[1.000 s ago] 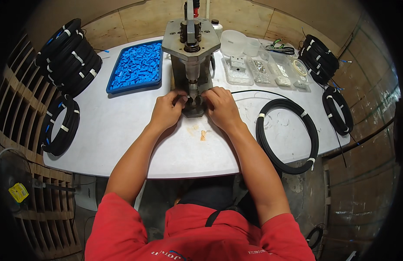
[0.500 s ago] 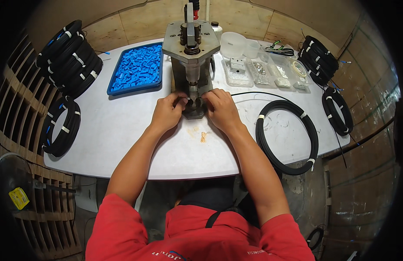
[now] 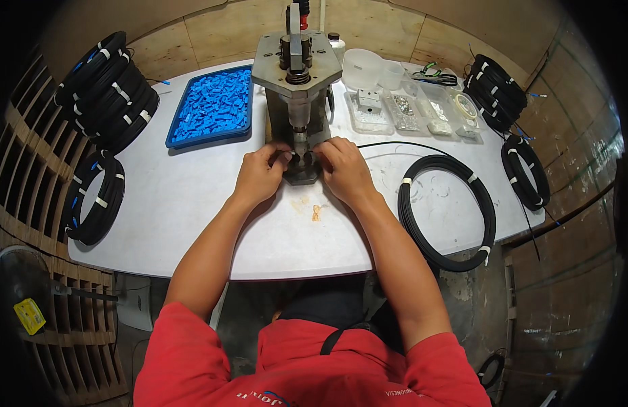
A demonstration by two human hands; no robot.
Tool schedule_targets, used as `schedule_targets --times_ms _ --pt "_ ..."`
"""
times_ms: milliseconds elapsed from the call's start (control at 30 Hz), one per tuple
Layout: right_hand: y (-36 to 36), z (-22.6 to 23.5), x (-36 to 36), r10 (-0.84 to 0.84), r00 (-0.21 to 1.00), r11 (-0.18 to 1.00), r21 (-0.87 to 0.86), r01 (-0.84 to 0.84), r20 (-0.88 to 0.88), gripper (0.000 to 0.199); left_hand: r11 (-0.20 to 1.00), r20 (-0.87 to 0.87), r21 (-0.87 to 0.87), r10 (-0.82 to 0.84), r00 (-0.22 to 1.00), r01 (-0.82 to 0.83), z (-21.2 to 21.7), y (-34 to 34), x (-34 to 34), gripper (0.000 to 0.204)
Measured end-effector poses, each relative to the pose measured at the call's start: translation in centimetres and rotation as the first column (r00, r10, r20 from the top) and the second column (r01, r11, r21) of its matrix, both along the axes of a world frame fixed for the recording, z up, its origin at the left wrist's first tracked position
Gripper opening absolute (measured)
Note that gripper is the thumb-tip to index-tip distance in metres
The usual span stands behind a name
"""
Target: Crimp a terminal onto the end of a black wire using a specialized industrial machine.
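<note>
Little has moved since the earlier frame: left hand (image 3: 258, 175) and right hand (image 3: 345, 166) stay at the steel press (image 3: 298, 108), so the work there seems held steady. Nearest, right of the press, lies a black cable coil (image 3: 489, 210); the black cable (image 3: 395, 143) leading off it reaches the right hand, whose fingers appear pinched on it. The left hand's fingertips are drawn together, any contents hidden. Left of the press, a blue tray (image 3: 212, 140) holds small blue blocks (image 3: 215, 105). Right of the press, farther back, clear boxes (image 3: 375, 129) hold silver parts (image 3: 403, 106) and white pieces (image 3: 440, 127).

Grey metal press (image 3: 299, 105) upright; black cable coil (image 3: 488, 211) flat to right, 3 white ties (image 3: 472, 178).
</note>
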State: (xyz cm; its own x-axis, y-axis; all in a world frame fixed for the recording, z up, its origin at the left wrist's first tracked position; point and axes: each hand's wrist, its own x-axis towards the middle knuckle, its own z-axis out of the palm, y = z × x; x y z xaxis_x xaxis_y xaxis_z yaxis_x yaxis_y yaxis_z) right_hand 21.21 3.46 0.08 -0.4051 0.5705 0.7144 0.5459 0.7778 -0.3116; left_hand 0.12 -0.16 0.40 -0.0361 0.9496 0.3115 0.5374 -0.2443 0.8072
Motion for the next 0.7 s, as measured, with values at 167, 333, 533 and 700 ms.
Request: schedule_targets --times_ms 167,333,533,700 --pt "0.06 -0.11 0.02 -0.005 1.000 1.000 -0.004 0.005 0.013 0.026 1.000 -0.008 0.006 -0.001 1.000 0.001 -0.13 0.08 -0.10 0.019" --pt "0.01 -0.05 0.05 -0.008 1.000 1.000 -0.006 0.008 0.018 0.026 1.000 0.002 -0.014 0.004 1.000 -0.004 -0.14 0.10 -0.05 0.019" --pt "-0.05 -0.01 0.02 -0.012 1.000 1.000 0.003 0.012 0.012 0.029 1.000 0.008 -0.006 -0.007 1.000 0.007 -0.32 0.18 -0.10 0.019" --pt "0.01 -0.13 0.09 -0.005 1.000 1.000 0.006 0.005 0.019 0.030 1.000 0.003 -0.006 -0.003 1.000 0.003 -0.23 0.13 -0.08 0.020"
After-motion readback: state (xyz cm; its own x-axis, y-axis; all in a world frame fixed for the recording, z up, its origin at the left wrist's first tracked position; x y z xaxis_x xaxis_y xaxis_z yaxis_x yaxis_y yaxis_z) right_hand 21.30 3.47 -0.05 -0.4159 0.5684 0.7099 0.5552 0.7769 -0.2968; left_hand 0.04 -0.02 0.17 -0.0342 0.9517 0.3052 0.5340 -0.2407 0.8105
